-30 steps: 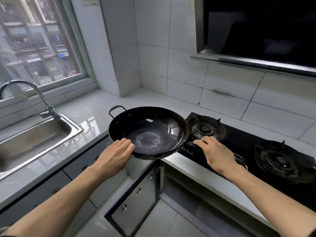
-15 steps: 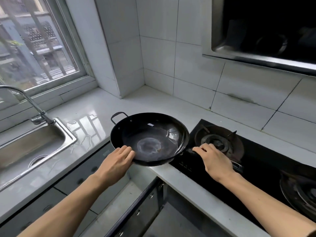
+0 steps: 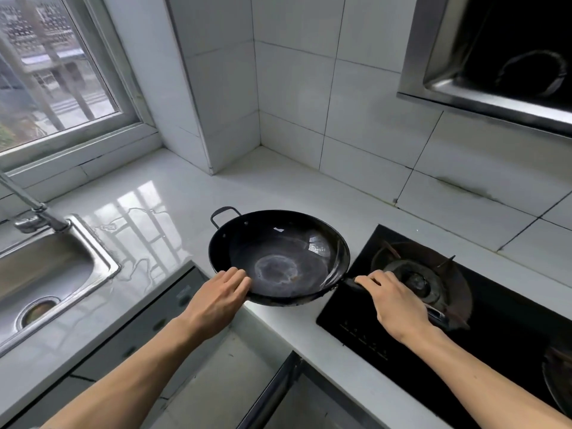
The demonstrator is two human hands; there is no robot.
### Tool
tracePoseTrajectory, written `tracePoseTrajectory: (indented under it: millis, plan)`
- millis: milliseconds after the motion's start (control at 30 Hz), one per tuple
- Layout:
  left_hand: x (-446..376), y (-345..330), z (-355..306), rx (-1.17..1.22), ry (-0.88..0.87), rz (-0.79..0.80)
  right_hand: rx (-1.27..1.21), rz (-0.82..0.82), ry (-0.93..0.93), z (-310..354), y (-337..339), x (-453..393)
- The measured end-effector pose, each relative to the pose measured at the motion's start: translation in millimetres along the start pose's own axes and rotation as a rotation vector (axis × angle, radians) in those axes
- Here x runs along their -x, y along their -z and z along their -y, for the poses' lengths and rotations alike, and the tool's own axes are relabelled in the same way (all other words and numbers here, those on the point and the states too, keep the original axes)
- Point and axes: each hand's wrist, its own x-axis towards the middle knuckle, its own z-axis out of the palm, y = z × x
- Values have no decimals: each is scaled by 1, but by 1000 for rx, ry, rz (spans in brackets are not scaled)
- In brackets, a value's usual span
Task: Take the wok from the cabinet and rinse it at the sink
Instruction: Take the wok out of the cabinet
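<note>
Two hands and one pan are entered, listed from left to right.

Sink (image 3: 102, 267): steel, set in the counter (image 3: 192, 193) at the far left, with the tap (image 3: 34, 205) at its back corner. It is now seen further toward the left edge than a second ago; no water is seen running.

Left hand (image 3: 216, 300): laid against the near left rim of the wok, fingers fairly straight and pressed to the metal, steadying rather than clasping.

Wok (image 3: 278, 257): black, upright, dry-looking, with a pale ring in its bottom. It is held over the counter's front edge, between sink and stove, much as before. The cabinet stage is judged finished; the carry to the sink is not yet made.

Right hand (image 3: 399, 305): fingers curled round the wok's long handle, a firm grasp.

Stove (image 3: 433, 308): black, with a burner (image 3: 418, 280) just behind the right hand.

Range hood (image 3: 501, 54): upper right.
</note>
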Motion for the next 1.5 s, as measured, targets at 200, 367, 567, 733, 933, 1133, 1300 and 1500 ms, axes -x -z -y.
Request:
tracePoseTrajectory:
  millis: [200,367,567,733,933,1133,1300,1500]
  plan:
    - [-16,-15,20,2,-32,18,-11,10,-28,-1,-5,-18]
    - [-24,-25,30,-15,-23,44,-23,-6,-36,-4,-11,-30]
    - [-23,-36,27,-13,0,47,-91,-9,-51,-3,-29,-34]
    - [-11,-54,21,-4,15,69,-136,-8,-70,3,-47,-26]
    - [-2,-71,15,-9,71,67,-154,-25,-53,5,-56,-18]
    - [-1,-64,6,1,81,80,-139,3,-59,5,-54,-12]
    - [12,-56,-10,19,146,146,-124,-22,-48,4,-49,4]
    - [36,-36,-41,61,273,168,-85,-51,-61,4,-41,31]
